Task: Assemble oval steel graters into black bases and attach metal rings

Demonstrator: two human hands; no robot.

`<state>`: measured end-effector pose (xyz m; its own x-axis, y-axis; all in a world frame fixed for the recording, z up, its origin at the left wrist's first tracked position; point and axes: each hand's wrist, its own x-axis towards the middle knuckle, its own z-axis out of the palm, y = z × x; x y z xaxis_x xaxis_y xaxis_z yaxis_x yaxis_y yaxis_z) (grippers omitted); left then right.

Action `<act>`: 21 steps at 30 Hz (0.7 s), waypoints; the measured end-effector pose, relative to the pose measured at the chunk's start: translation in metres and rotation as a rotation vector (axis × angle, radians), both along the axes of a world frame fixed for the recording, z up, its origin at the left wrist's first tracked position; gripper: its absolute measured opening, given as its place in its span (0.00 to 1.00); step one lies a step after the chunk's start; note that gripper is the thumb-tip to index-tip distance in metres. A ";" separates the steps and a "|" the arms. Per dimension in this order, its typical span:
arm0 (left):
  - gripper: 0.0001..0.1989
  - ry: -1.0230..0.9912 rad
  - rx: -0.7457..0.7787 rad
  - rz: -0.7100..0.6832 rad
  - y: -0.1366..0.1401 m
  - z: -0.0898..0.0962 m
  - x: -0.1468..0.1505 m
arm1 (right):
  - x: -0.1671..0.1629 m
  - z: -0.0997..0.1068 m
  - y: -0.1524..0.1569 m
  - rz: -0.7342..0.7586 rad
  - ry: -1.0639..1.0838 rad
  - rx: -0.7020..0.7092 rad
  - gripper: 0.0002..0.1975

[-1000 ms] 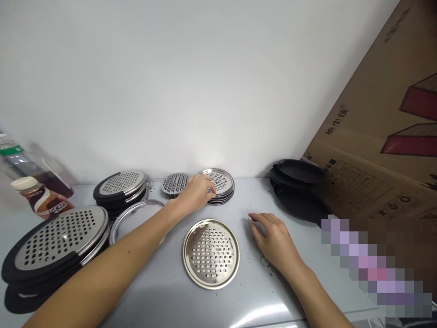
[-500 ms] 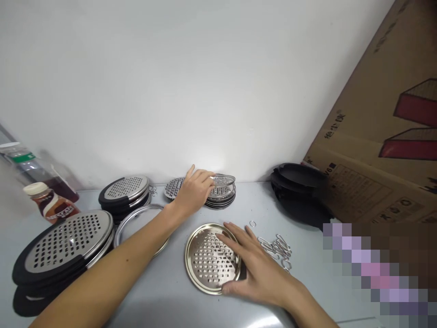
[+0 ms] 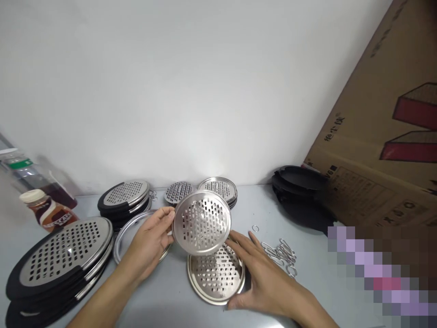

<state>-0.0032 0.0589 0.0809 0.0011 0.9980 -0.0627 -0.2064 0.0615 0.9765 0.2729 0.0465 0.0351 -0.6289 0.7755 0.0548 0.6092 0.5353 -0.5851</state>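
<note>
From my end I'm watching the left hand [image 3: 150, 241] holding a perforated metal disc [image 3: 202, 223] — the fingers are pinching its left rim, and the disc is tilting up above the tabletop [image 3: 153, 303], its lower edge overlapping my view of a second disc [image 3: 216, 278]. That one is lying near the middle. The right hand [image 3: 268, 280] is spreading its fingers along the second disc's right rim; I cannot tell whether they are gripping it, or whether the fingertips are touching the raised disc.

For writing, I'm reading NESCAFE on a brown drink bottle [image 3: 51, 214] at the left. Behind it a clear bottle [image 3: 44, 182] with dark liquid is leaning, wearing a green band whose lettering I'm not making out. On the right a big carton [image 3: 375, 150] is showing Chinese characters with a ® mark, "V6" and red printed shapes; a pixelated patch [image 3: 378, 273] is covering its lower part.

Black-edged graters are sitting in a near-left stack [image 3: 64, 253] and a far-left stack [image 3: 125, 193]. A metal ring [image 3: 122, 237] is lying partly behind the left hand. Along the wall, a smaller disc [image 3: 177, 192] is resting beside a disc stack [image 3: 217, 187]. Black parts [image 3: 300, 191] are piling against the carton — and wire hooks [image 3: 285, 253] are lying just beyond the right hand, near a small ring [image 3: 255, 228].
</note>
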 end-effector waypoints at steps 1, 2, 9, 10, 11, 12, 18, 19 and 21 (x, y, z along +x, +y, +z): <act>0.10 -0.051 -0.064 -0.040 0.000 -0.004 -0.001 | 0.000 0.001 0.000 -0.013 0.021 -0.006 0.56; 0.11 -0.085 -0.117 -0.082 0.000 -0.007 -0.002 | 0.000 0.001 0.000 -0.032 0.038 -0.014 0.56; 0.09 -0.196 -0.324 -0.187 -0.008 -0.024 0.005 | 0.002 -0.006 0.000 -0.146 0.034 -0.095 0.62; 0.10 -0.203 -0.336 -0.186 -0.009 -0.025 0.007 | 0.001 -0.005 0.000 -0.130 0.043 -0.079 0.62; 0.11 -0.207 -0.341 -0.188 -0.010 -0.026 0.008 | 0.000 -0.004 0.000 -0.116 0.055 -0.065 0.61; 0.13 -0.206 -0.336 -0.195 -0.010 -0.026 0.008 | 0.000 -0.002 0.000 -0.106 0.063 -0.058 0.61; 0.19 -0.042 -0.237 -0.237 -0.015 -0.019 0.008 | 0.005 -0.001 -0.005 -0.100 0.076 -0.060 0.63; 0.20 0.019 -0.207 -0.240 -0.017 -0.017 0.007 | 0.007 -0.003 -0.007 -0.117 0.074 -0.064 0.64; 0.24 0.157 -0.140 -0.280 -0.023 -0.016 0.005 | 0.012 -0.007 -0.011 -0.171 0.055 -0.092 0.65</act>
<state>0.0019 0.0359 0.0651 0.2526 0.9423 -0.2197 -0.0103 0.2297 0.9732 0.2847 0.0356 0.0278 -0.4859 0.8740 0.0090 0.6523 0.3695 -0.6618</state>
